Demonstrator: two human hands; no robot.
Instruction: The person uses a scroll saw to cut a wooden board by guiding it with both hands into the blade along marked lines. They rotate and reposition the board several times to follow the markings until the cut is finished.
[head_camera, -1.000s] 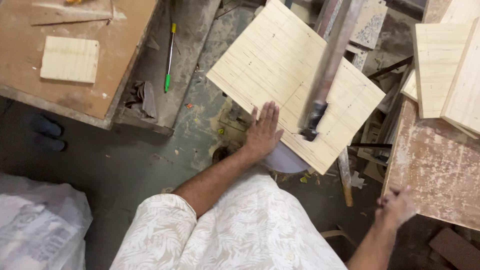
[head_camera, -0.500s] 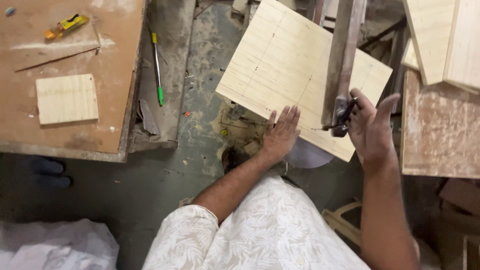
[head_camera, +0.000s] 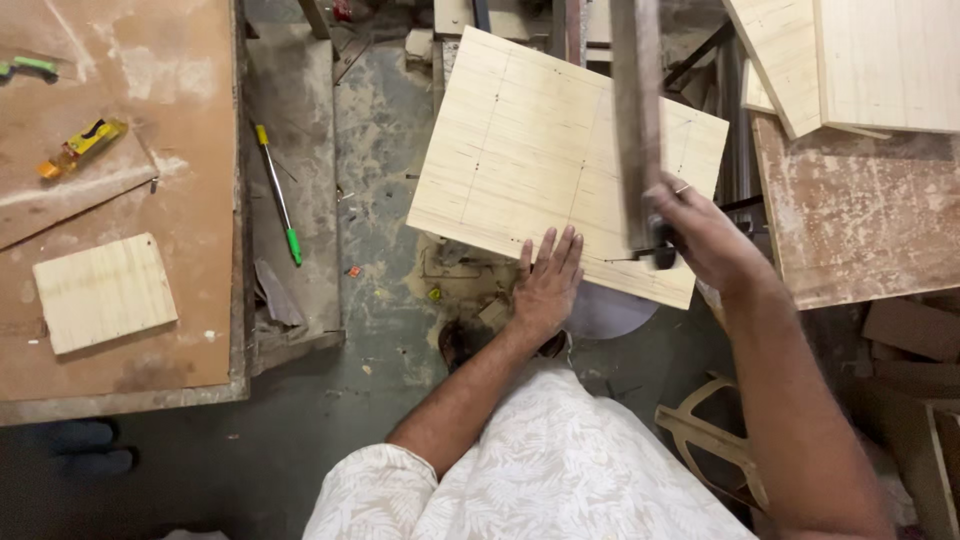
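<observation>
A pale plywood panel (head_camera: 530, 150) marked with pencil lines lies tilted in the middle of the head view. My left hand (head_camera: 548, 285) rests flat on its near edge, fingers spread. My right hand (head_camera: 705, 235) grips the dark handle of a hand saw (head_camera: 636, 120), whose long blade stands across the panel's right part and runs away from me.
A brown workbench (head_camera: 190, 200) on the left carries a small plywood piece (head_camera: 103, 292), a yellow tool (head_camera: 82, 147) and a green-tipped pen (head_camera: 277, 195) beside it. More boards (head_camera: 860, 60) and a worn brown sheet (head_camera: 860, 215) lie at right. Scrap wood litters the floor.
My right hand came up from the lower right, reached the saw handle and now grips it. My left hand stayed on the panel's near edge. The view shifted.
</observation>
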